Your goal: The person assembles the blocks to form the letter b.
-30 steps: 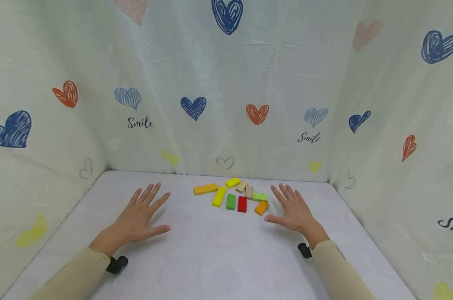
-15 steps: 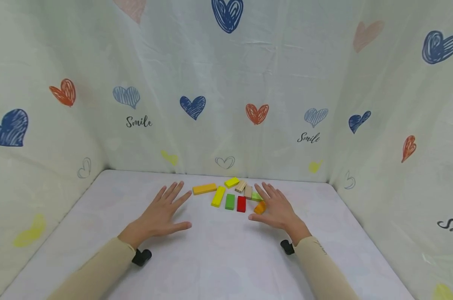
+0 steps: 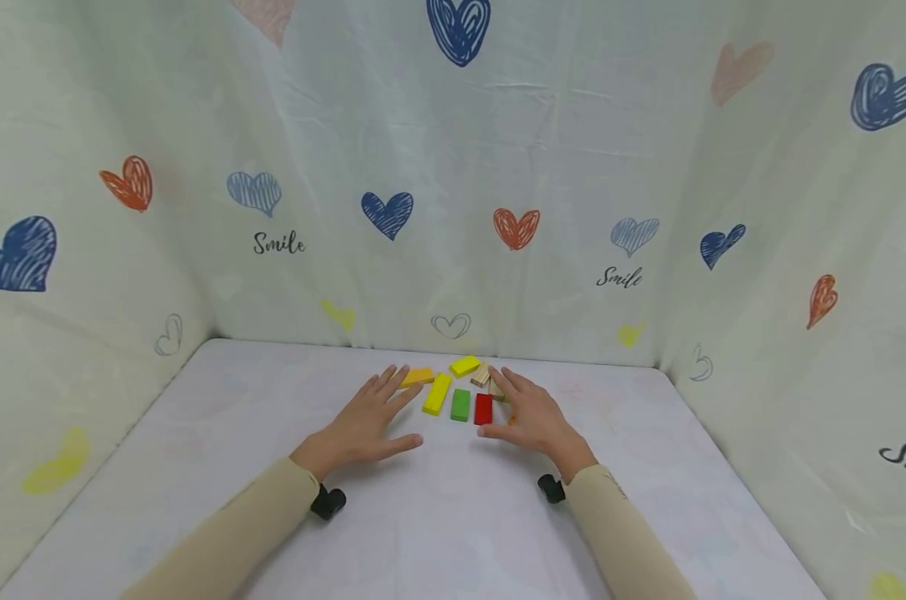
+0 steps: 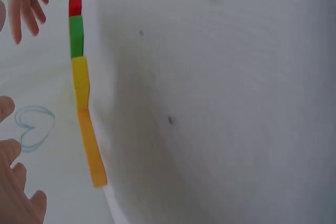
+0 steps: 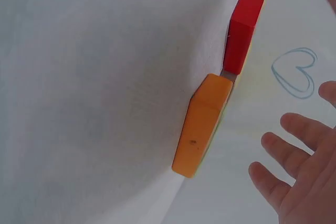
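Several coloured blocks lie in a loose group near the table's far edge. My left hand [image 3: 364, 423], fingers spread, holds nothing and partly covers the long yellow-orange block [image 3: 419, 377] in the head view. To its right lie a long yellow block [image 3: 437, 394], a green block [image 3: 460, 405] and a red block [image 3: 483, 409]. My right hand [image 3: 533, 418], also spread and holding nothing, hides most of the orange block [image 5: 202, 124], which the right wrist view shows whole. Behind are a short yellow block [image 3: 464, 366] and a plain ribbed wooden block [image 3: 480, 375].
A white cloth-like surface covers the table [image 3: 437, 517]. Pale curtains [image 3: 453, 275] printed with hearts and "Smile" hang at the back and both sides. A black wrist device [image 3: 328, 502] sits by my left cuff, another device [image 3: 551, 488] by my right.
Both hands have moved inward toward the blocks, the left to the right and the right to the left. The right hand now covers the orange block; the blocks look unmoved.
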Demonstrator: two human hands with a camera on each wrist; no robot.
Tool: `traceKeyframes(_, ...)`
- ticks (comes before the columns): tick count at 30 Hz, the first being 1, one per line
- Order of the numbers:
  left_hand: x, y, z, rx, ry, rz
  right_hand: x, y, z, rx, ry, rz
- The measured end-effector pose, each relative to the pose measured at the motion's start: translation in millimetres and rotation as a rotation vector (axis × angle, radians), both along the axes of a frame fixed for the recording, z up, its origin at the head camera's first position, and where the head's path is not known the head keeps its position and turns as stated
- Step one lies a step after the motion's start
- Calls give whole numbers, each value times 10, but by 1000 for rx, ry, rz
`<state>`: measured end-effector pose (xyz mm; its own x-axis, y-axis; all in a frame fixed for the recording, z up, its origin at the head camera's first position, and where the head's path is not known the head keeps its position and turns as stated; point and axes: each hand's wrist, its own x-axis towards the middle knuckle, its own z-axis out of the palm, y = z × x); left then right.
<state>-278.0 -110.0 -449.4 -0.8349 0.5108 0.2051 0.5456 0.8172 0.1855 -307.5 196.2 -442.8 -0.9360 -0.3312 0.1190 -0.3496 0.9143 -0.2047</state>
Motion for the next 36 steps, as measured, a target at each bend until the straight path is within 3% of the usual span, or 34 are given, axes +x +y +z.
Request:
traceKeyframes(16, -368, 496, -54, 186, -170, -32, -214, -158, -42, -21, -55, 108)
traceKeyframes(27, -518, 699, -117, 184, -256, -49, -267, -168, -52, 11, -7, 192)
traceKeyframes(36, -593, 815, -109, 109, -228, -37, -273, -155, -5, 22, -36, 204)
